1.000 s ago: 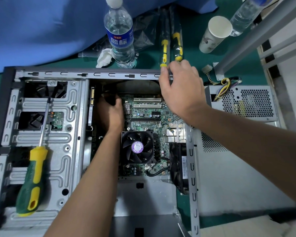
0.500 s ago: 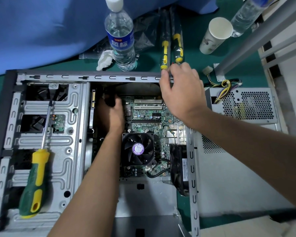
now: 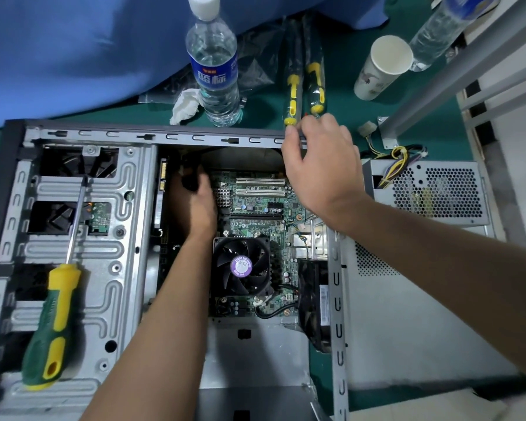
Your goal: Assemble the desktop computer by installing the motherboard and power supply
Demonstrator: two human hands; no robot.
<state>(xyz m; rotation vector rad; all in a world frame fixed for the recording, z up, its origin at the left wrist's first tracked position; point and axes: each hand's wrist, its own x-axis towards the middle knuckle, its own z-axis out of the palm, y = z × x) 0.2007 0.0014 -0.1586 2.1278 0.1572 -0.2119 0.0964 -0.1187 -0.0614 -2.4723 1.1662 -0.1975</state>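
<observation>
The open grey computer case lies on its side on a green mat. Inside sits the green motherboard with a black CPU fan. My left hand reaches in at the board's upper left corner, its fingers curled round a black part that I cannot identify. My right hand grips the case's far rim, thumb on the near side and fingers over the edge. The grey perforated power supply with its coloured wires sits outside the case on the right.
A green-yellow screwdriver lies on the drive cage at the left. Behind the case stand a water bottle, a crumpled tissue, two packaged screwdrivers, a paper cup and a second bottle. A metal frame leg slants at the right.
Both hands keep their places, the left inside the case and the right on the rim. Only the view has drifted slightly.
</observation>
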